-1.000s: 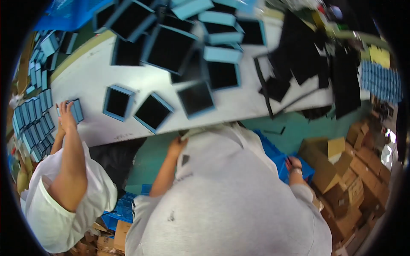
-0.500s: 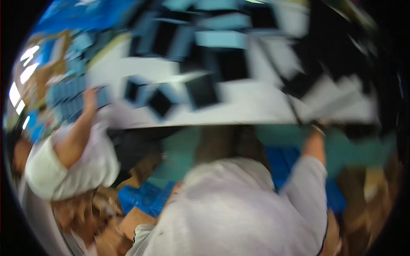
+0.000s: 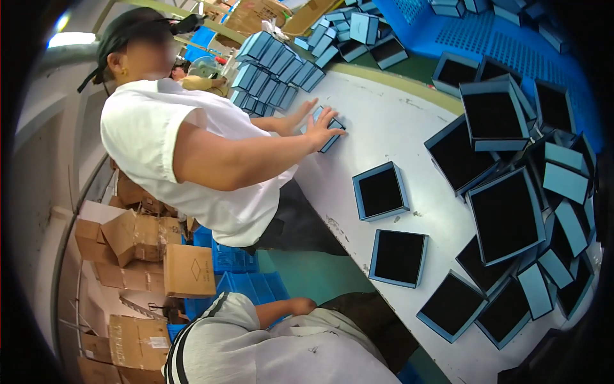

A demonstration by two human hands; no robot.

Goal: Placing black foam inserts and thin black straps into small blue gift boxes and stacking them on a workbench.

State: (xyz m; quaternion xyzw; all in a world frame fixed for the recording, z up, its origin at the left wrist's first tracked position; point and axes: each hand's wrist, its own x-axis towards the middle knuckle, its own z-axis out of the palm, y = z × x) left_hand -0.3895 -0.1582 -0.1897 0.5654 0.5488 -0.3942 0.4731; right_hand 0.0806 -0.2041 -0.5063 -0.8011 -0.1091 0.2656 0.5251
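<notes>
My bare left arm [image 3: 275, 315] comes out of a white sleeve with black stripes, close by my body. At its rounded end, what may be my left hand [image 3: 302, 306] shows no separate fingers, and nothing held can be made out there. My right hand is outside the picture. Nearest in front of me on the white table are two open light-blue box trays with black insides, one tray [image 3: 399, 258] closer and another tray [image 3: 380, 191] beyond it. To the right lies a heap of similar box trays [image 3: 505, 214], several tilted over one another.
Left of me, a co-worker in a white shirt [image 3: 192, 137] has both hands at a small blue box [image 3: 332, 142]. Stacked blue boxes [image 3: 272, 67] stand beyond. A blue perforated crate [image 3: 448, 35] is at the far side. Cardboard cartons [image 3: 190, 270] and blue crates [image 3: 252, 286] fill the floor behind.
The view has swung left, from the blurred table ahead to the co-worker and the table's length. My right arm, which reached to the table's edge, has left the picture.
</notes>
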